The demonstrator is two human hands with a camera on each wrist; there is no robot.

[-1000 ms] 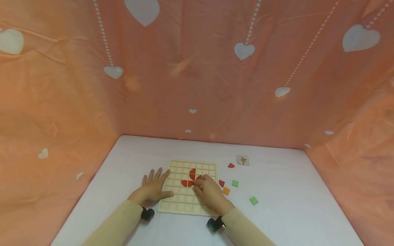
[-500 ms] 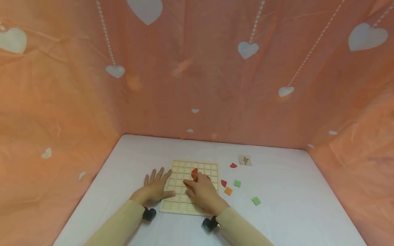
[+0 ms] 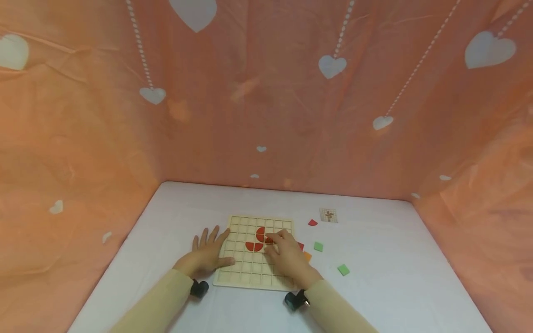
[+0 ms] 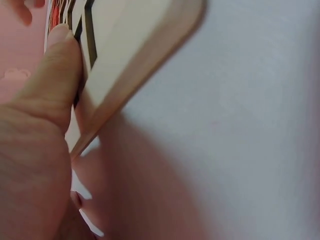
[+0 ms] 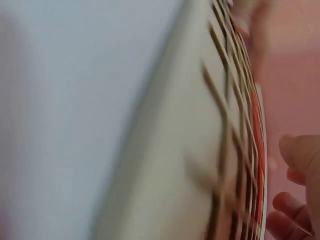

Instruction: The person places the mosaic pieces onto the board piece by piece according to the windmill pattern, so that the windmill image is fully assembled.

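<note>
A pale wooden grid board (image 3: 245, 268) lies on the white table. Red quarter-circle tiles sit in its middle cells: a pair side by side (image 3: 254, 246), a stacked pair (image 3: 260, 234) above them, and a further red tile (image 3: 269, 240) partly under my right fingers. My left hand (image 3: 207, 255) rests at the board's left edge, fingers spread, its thumb (image 4: 57, 65) lying on the board's rim. Over the right half hovers my right hand (image 3: 289, 256), fingers loosely bent; in the right wrist view nothing shows between its thumb (image 5: 300, 150) and fingers.
To the right of the board lie a red tile (image 3: 312, 222), a second red one (image 3: 301, 246) and an orange square (image 3: 307, 256), both partly hidden by my hand, and two green squares (image 3: 318, 246). A small pattern card (image 3: 329, 215) lies farther back. Pink-orange cloth surrounds the table.
My right hand first moved left over the lower red pair, then back right, uncovering that pair. The lower pair looks much the same as before. My left hand has stayed put.
</note>
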